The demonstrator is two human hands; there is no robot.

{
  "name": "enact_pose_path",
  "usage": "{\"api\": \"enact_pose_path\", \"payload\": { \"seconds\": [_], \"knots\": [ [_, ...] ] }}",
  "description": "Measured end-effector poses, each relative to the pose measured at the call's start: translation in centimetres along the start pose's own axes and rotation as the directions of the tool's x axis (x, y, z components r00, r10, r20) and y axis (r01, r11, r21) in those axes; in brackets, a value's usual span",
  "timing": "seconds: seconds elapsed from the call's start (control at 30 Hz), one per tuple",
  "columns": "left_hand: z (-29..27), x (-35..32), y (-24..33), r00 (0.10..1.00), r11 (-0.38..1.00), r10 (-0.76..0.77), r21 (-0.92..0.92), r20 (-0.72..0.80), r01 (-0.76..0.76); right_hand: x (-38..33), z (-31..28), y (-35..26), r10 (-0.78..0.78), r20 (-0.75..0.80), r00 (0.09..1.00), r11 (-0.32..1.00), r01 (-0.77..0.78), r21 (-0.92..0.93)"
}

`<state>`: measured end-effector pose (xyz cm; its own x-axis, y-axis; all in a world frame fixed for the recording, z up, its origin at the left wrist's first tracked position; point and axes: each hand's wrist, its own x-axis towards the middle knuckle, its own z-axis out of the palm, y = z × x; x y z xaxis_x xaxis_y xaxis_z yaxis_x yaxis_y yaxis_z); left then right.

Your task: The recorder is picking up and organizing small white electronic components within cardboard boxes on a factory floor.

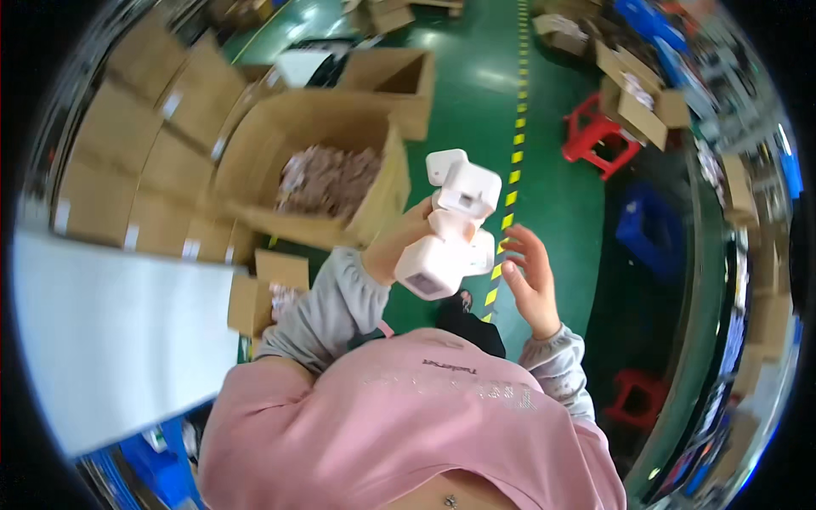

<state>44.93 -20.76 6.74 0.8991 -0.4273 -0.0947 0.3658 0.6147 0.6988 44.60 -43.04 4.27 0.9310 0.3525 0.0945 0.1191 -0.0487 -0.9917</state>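
My left hand [398, 244] reaches out in front of my chest and grips white plastic pieces. One is a block-like white piece [473, 189] with a small dark slot. Nearer to me, another boxy white piece [427, 267] shows a greyish rectangle on its end. Rounded flat parts stick out beside them. Whether the pieces are joined or only held together, I cannot tell. My fingers are mostly hidden behind them. Just to the right, my right hand [535, 289] is raised, its fingers apart and nothing in it, not touching the white pieces.
A big cardboard box [374, 217] holding many small brownish-pink packets stands ahead on the left. Stacked cartons [110, 127] and a white tabletop [127, 331] lie left. On the right are a red stool [599, 140], a blue stool [650, 225] and a long bench [693, 340].
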Motion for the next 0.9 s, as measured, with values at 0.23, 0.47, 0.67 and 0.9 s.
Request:
{"api": "enact_pose_path", "payload": {
  "seconds": [0.23,0.47,0.67,0.9],
  "knots": [
    [6.5,22.1,-4.1,0.988,0.976,-0.147,-0.158,0.043,0.152,0.3,-18.6,2.3,0.148,-0.34,0.929,0.944,-0.235,-0.231],
    [6.1,38.3,-4.9,0.982,0.968,-0.187,-0.174,-0.009,0.182,3.9,-24.1,8.8,0.345,-0.332,0.878,0.9,-0.41,-0.149],
    [3.2,56.8,-6.3,0.998,0.996,-0.017,-0.088,-0.062,0.011,15.3,-31.2,11.7,0.436,-0.291,0.852,0.849,-0.496,-0.182],
    [8.7,76.8,-4.3,0.977,0.812,0.208,0.565,-0.045,-0.147,32.7,-45.1,11.5,0.259,-0.52,0.814,0.942,-0.093,0.322]
  ]
}}
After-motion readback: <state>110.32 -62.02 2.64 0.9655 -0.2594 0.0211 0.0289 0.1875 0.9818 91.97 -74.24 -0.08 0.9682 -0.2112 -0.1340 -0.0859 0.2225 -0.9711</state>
